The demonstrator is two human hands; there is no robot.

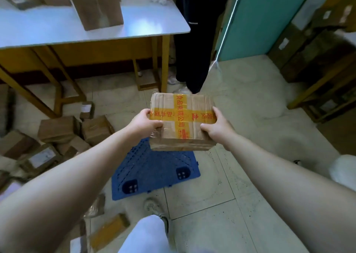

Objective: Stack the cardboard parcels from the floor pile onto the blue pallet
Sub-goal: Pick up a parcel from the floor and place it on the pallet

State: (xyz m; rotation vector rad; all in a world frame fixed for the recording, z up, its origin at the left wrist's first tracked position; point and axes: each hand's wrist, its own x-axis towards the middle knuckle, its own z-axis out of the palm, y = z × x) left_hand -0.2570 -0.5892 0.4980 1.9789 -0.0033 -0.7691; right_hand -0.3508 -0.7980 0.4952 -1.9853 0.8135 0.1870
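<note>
A cardboard parcel [185, 102] crossed with yellow tape bearing red print is held in the air above the far end of the blue pallet [154, 168]. My left hand [143, 122] grips its left side and my right hand [216, 125] grips its right side. The pallet lies flat on the tiled floor with nothing visible on its near part; its far part is hidden behind the parcel. The floor pile of cardboard parcels [57, 135] spreads to the left of the pallet.
A white-topped wooden table [134, 27] with a tall brown box [96, 4] stands beyond the pile. A person in dark trousers [194, 46] stands behind the parcel beside a teal panel [260, 17]. Shelving with boxes [317, 59] lines the right. My shoe [154, 208] is near the pallet's edge.
</note>
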